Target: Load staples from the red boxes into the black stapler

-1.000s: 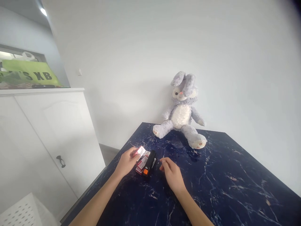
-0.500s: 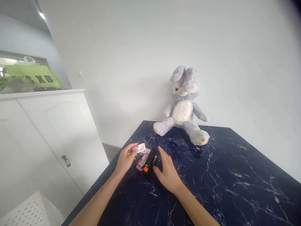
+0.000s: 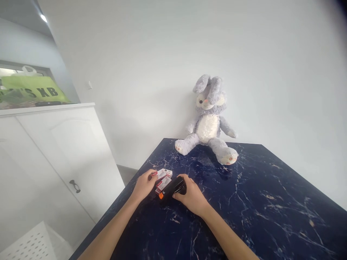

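Black stapler (image 3: 170,188) is gripped by your right hand (image 3: 193,197), probably to steady it; your left hand (image 3: 143,186) pinches a red-and-white box (image 3: 161,174) by its edge.

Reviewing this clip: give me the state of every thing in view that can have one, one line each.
Left hand: fingers at the red end of one small box, grip unclear
Right hand: closed around the black stapler
Black stapler: held; shut or open, cannot tell
Red-and-white boxes: loosely piled, lids too small to judge
Plush rabbit: sitting upright, one ear flopped forward
Cabinet door: shut
Ceiling light: lit
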A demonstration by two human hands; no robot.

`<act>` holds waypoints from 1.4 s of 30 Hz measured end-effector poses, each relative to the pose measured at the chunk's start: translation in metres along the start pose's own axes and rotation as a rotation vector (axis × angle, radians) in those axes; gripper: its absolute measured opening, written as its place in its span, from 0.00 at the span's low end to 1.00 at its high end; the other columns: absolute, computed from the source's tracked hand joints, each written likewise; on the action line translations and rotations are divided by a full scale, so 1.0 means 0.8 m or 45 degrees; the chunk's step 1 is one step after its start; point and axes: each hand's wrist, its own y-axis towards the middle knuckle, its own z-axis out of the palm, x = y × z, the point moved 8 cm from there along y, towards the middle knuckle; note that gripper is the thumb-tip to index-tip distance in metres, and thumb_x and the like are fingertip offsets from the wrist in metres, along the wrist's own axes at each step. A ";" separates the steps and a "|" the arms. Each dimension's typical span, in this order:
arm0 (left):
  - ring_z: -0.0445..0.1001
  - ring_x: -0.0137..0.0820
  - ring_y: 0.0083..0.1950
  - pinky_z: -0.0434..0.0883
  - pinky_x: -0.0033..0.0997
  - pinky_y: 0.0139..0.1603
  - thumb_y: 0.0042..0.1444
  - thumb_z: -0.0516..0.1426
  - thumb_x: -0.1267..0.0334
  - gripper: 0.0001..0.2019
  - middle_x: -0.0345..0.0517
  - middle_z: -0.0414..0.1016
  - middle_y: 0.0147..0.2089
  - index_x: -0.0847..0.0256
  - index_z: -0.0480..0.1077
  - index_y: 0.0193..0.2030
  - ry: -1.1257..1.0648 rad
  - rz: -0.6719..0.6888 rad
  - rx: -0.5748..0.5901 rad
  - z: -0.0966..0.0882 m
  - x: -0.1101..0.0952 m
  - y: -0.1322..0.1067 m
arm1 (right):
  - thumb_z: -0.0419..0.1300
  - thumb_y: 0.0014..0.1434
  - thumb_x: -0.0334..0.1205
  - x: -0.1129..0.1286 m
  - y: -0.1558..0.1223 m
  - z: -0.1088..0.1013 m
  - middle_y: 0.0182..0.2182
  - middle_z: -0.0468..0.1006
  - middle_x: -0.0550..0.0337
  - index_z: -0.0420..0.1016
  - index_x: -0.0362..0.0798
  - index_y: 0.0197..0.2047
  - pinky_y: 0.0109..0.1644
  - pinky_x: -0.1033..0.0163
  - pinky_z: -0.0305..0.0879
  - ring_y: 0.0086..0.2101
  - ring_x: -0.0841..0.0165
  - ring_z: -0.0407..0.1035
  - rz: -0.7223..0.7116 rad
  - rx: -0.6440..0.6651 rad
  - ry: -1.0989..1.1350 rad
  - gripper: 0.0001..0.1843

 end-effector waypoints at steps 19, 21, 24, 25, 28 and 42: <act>0.52 0.49 0.72 0.57 0.48 0.68 0.60 0.56 0.47 0.18 0.41 0.60 0.70 0.43 0.75 0.55 -0.147 0.240 0.336 0.021 -0.027 -0.015 | 0.60 0.53 0.33 -0.021 0.009 -0.026 0.44 0.81 0.59 0.74 0.53 0.52 0.55 0.54 0.69 0.46 0.61 0.76 -0.037 0.138 0.271 0.22; 0.52 0.50 0.72 0.58 0.49 0.67 0.59 0.57 0.46 0.19 0.42 0.61 0.69 0.43 0.75 0.55 -0.137 0.202 0.381 0.019 -0.018 -0.012 | 0.59 0.54 0.33 -0.021 0.010 -0.029 0.45 0.81 0.60 0.75 0.53 0.50 0.56 0.55 0.68 0.47 0.62 0.75 -0.042 0.155 0.323 0.19; 0.56 0.50 0.71 0.62 0.48 0.65 0.59 0.58 0.46 0.20 0.42 0.62 0.69 0.42 0.73 0.57 -0.132 0.203 0.459 0.016 -0.016 -0.013 | 0.58 0.55 0.35 -0.021 0.010 -0.032 0.44 0.81 0.60 0.76 0.53 0.48 0.55 0.56 0.69 0.46 0.63 0.75 -0.035 0.129 0.296 0.17; 0.57 0.49 0.70 0.62 0.47 0.64 0.59 0.58 0.46 0.20 0.43 0.63 0.68 0.42 0.73 0.57 -0.137 0.215 0.470 0.015 -0.017 -0.013 | 0.58 0.55 0.35 -0.022 0.010 -0.032 0.44 0.81 0.60 0.76 0.53 0.48 0.55 0.56 0.69 0.46 0.62 0.75 -0.036 0.122 0.285 0.17; 0.57 0.48 0.70 0.63 0.45 0.64 0.58 0.59 0.46 0.21 0.44 0.64 0.68 0.43 0.72 0.58 -0.152 0.239 0.501 0.014 -0.020 -0.014 | 0.59 0.55 0.36 -0.025 0.009 -0.032 0.42 0.81 0.59 0.77 0.53 0.47 0.52 0.56 0.70 0.44 0.61 0.75 -0.034 0.085 0.243 0.16; 0.58 0.48 0.69 0.62 0.44 0.65 0.55 0.61 0.44 0.24 0.49 0.62 0.68 0.47 0.73 0.58 -0.150 0.223 0.514 0.019 -0.009 -0.008 | 0.58 0.56 0.38 -0.036 0.010 -0.036 0.42 0.81 0.58 0.79 0.52 0.44 0.49 0.57 0.71 0.40 0.62 0.76 -0.037 0.017 0.201 0.14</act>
